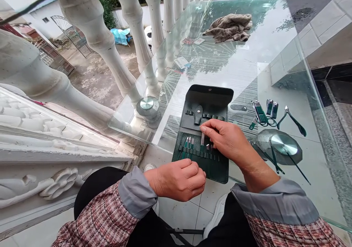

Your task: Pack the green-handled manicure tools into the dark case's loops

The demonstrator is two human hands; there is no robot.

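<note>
So the dark case (205,173) lies flap-up on the glass worktop (316,148), with its bottom end right about at the near edge. There's a broad stretch of glass from the flap up to the crumpled cloth (229,27) near the far end. The right side is way more crowded: a grey oval piece (238,107) just beside the case, then clippers (258,112) and black-handled nippers (295,124). A few thin tools (295,164) lie over by the round metal disc (286,145). White balusters (130,15) line the left side, so not loads of elbow room there.

The right hand (227,138) has its grip pretty much closed, thumb and index pinching the top of a slim metal tool (202,138) whose lower end sits in the case's row of loops. The left hand (178,179) is at the lower left of the case, fingers curled in; can't tell if that grip has anything in it.

Hard to make out: the left hand covers the bottom left of the case, the right fingers hide the slim tool's tip, and both sleeves run off the bottom. Reflections muddy the glass too.
</note>
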